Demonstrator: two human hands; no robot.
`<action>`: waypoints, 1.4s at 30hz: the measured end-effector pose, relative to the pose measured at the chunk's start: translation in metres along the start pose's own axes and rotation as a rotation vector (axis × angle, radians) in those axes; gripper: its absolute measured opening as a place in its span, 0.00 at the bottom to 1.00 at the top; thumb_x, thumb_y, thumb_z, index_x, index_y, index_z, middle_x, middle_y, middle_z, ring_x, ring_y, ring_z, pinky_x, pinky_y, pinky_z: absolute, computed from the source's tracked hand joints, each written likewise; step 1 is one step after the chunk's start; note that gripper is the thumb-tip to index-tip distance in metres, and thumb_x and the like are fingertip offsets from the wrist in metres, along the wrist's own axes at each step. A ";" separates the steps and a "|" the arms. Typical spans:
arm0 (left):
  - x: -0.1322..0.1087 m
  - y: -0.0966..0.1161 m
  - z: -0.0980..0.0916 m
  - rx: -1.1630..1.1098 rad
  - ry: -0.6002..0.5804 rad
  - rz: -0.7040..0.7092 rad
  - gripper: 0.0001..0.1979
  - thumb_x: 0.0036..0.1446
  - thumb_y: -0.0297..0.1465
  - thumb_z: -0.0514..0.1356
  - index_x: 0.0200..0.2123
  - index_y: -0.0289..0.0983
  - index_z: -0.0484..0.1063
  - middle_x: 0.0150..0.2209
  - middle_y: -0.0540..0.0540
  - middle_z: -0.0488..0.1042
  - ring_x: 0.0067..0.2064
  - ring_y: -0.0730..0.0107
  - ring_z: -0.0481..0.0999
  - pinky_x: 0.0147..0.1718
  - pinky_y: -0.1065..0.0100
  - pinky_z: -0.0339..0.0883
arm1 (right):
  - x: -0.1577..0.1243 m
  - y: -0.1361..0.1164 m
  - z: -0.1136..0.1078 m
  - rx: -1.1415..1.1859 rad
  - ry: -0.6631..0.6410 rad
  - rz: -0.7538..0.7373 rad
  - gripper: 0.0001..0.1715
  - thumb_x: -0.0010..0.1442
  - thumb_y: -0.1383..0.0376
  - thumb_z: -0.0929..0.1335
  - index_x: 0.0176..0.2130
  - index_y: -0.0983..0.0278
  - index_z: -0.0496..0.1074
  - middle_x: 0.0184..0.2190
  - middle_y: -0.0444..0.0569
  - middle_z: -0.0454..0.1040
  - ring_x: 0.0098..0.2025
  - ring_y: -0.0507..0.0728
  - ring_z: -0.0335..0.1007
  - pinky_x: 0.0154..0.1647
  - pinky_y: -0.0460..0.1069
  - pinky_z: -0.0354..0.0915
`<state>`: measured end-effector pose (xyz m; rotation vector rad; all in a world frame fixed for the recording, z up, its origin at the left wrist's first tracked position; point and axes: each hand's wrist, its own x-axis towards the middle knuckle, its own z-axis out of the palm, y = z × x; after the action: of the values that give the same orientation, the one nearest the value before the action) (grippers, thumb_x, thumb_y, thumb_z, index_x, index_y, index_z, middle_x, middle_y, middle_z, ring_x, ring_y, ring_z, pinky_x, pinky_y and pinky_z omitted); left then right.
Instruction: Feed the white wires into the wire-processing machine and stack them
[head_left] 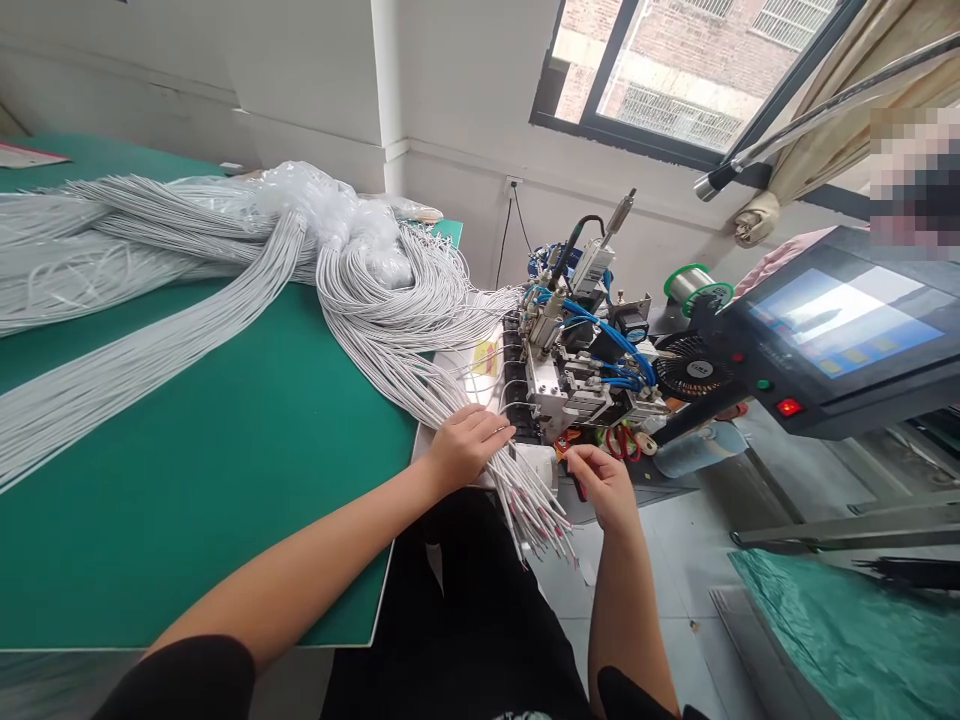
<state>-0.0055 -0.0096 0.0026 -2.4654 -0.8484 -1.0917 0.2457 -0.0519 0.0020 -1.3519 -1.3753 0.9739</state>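
My left hand (466, 445) lies over a bundle of white cables (397, 375), its fingers curled across them near the table's right edge. Beyond that hand the cable ends (536, 510) fan out over my lap, with red and dark wire tips showing. To the right, my right hand (606, 485) is closed in a pinch in front of the machine (574, 350). Whatever its fingertips hold is too small to make out. A black and red handle (579, 487) shows just beside those fingertips, partly hidden.
The green table (225, 480) carries more cable bundles (187, 225) and clear plastic bags (322, 205). A control screen (847, 320), a small fan (694, 365), a wire spool (697, 288) and red-handled scissors (622, 442) are at the right. Another person is partly visible behind the screen.
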 end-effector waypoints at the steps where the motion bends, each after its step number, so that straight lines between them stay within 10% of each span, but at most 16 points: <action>1: 0.000 -0.001 0.000 -0.006 0.007 0.004 0.13 0.63 0.24 0.51 0.43 0.37 0.73 0.42 0.45 0.77 0.41 0.68 0.75 0.48 0.62 0.64 | -0.003 -0.006 0.001 -0.005 -0.072 -0.029 0.17 0.53 0.53 0.72 0.37 0.64 0.76 0.26 0.46 0.72 0.25 0.52 0.65 0.25 0.46 0.62; 5: -0.002 -0.003 0.001 0.010 0.030 0.034 0.14 0.63 0.25 0.49 0.44 0.35 0.73 0.42 0.42 0.76 0.37 0.67 0.75 0.39 0.64 0.68 | -0.011 -0.020 0.005 0.046 -0.268 -0.135 0.19 0.54 0.60 0.73 0.46 0.60 0.75 0.34 0.49 0.74 0.31 0.53 0.68 0.30 0.47 0.66; 10: 0.000 -0.004 0.000 -0.017 -0.066 0.133 0.18 0.64 0.26 0.48 0.54 0.36 0.67 0.37 0.44 0.76 0.34 0.71 0.75 0.35 0.68 0.67 | -0.007 -0.012 0.016 0.218 0.093 -0.113 0.16 0.57 0.56 0.70 0.42 0.62 0.77 0.27 0.47 0.74 0.18 0.47 0.55 0.16 0.45 0.55; 16: 0.000 -0.004 0.002 -0.033 -0.006 0.158 0.10 0.66 0.33 0.53 0.47 0.39 0.70 0.22 0.53 0.69 0.26 0.75 0.70 0.30 0.70 0.61 | 0.003 -0.003 0.030 0.244 0.354 -0.013 0.19 0.49 0.53 0.74 0.35 0.65 0.78 0.25 0.47 0.75 0.22 0.50 0.63 0.19 0.45 0.57; 31: 0.006 0.002 0.001 0.077 0.005 0.070 0.09 0.64 0.25 0.52 0.38 0.36 0.72 0.25 0.50 0.71 0.31 0.70 0.71 0.35 0.67 0.63 | 0.013 -0.005 0.030 0.320 0.112 -0.018 0.15 0.55 0.55 0.70 0.35 0.65 0.77 0.25 0.47 0.73 0.16 0.44 0.47 0.16 0.44 0.45; 42: 0.005 0.005 0.003 0.129 -0.116 -0.067 0.13 0.62 0.22 0.50 0.41 0.39 0.73 0.28 0.49 0.72 0.36 0.69 0.71 0.48 0.60 0.56 | 0.034 0.007 0.022 -0.351 0.120 -0.092 0.18 0.56 0.53 0.67 0.32 0.66 0.74 0.26 0.48 0.74 0.27 0.55 0.67 0.31 0.47 0.61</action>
<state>0.0023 -0.0098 0.0043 -2.4273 -1.0092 -0.8918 0.2283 -0.0164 -0.0067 -1.5607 -1.5507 0.5968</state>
